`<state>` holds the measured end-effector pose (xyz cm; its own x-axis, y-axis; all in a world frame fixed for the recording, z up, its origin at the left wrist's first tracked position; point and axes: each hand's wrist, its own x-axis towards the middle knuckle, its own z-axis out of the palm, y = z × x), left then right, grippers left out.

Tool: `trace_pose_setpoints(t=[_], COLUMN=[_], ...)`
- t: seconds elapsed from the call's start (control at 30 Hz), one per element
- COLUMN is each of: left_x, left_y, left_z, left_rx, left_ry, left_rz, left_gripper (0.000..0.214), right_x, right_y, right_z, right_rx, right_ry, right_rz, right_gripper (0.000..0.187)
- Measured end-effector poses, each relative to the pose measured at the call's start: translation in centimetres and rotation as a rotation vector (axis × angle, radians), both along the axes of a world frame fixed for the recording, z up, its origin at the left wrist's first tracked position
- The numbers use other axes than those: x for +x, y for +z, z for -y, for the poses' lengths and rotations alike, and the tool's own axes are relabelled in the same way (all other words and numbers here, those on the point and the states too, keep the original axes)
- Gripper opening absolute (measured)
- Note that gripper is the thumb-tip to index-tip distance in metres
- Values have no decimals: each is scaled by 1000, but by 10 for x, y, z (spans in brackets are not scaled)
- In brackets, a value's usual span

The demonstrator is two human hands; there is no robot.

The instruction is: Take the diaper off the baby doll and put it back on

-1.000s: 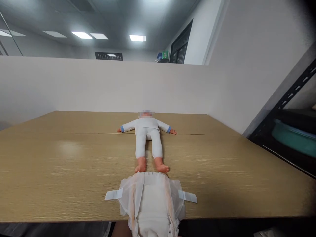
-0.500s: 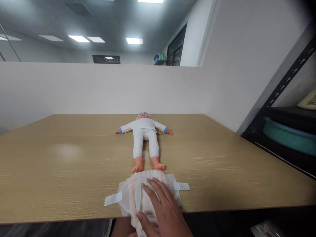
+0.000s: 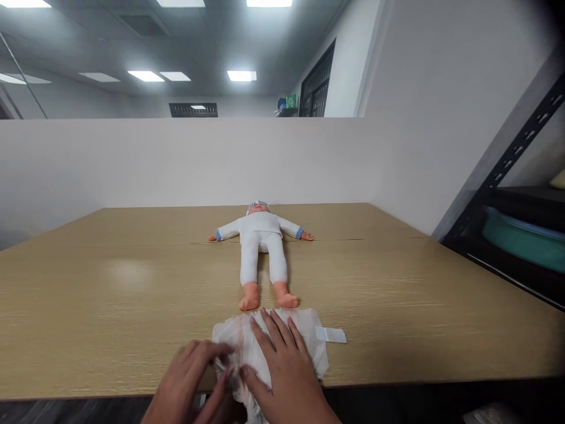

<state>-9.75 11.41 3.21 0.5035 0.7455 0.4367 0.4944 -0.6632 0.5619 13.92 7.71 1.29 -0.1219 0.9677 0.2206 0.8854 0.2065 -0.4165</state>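
A white disposable diaper (image 3: 304, 321) lies spread at the table's front edge, its near end hanging over. My right hand (image 3: 286, 368) presses flat on it with fingers spread. Along the diaper's left edge, my left hand (image 3: 189, 377) has bent fingers, thumb and forefinger apart, touching the material; it is slightly blurred. One pale fastening tab (image 3: 334, 335) sticks out on the right. The left tab is hidden at my left hand. Just beyond the diaper, a baby doll (image 3: 262, 235) in white clothes with blue cuffs lies on its back, feet toward me.
The wooden table (image 3: 397, 294) reaches back to a white partition (image 3: 238, 162). On the right, a black metal shelf rack (image 3: 512, 159) holds a teal basin (image 3: 525, 238). Below the table's front edge it is dark, with a blurred pale item at lower right.
My left hand has come up from below the table edge to the diaper's left side, where the tab showed before. The right hand stays on the diaper. The view has shifted slightly.
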Motion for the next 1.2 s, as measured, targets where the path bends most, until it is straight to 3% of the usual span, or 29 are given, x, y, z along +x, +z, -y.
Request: trace_pose_setpoints(t=[0.2,0.37,0.47,0.53,0.67,0.8,0.9,1.0,1.1,1.2], left_x=[35,77,100,112,129,136,137,134,130,128], left_y=[40,47,46,44,44,50,68,97,126,144], left_z=[-111,-169,-182,-184,-182,-185,-191,-199,-209,-221], left_rx=[353,526,558,566,567,505,388,220,71,-21], left_ry=[-156,-368,-552,-639,-684,-713,-756,-778,-724,-655], left_rz=[-405,-658,-690,-674,-608,-498,-397,-262,-160,-87], left_gripper=[50,105,109,94,44,32,37,42,38,44], right_x=[2,4,7,10,14,18,20,22,21,20], right_y=[1,-2,-12,-21,-37,-41,-32,-16,-1,12], right_z=[-1,-7,-11,-12,-15,-19,-26,-36,-49,-65], right_rx=[23,4,9,18,26,52,36,-35,-119,-159], right_ry=[11,30,37,39,51,53,71,103,114,86], right_rz=[20,69,82,71,77,102,94,63,24,-6], right_gripper=[70,73,77,81,93,97,92,84,82,78])
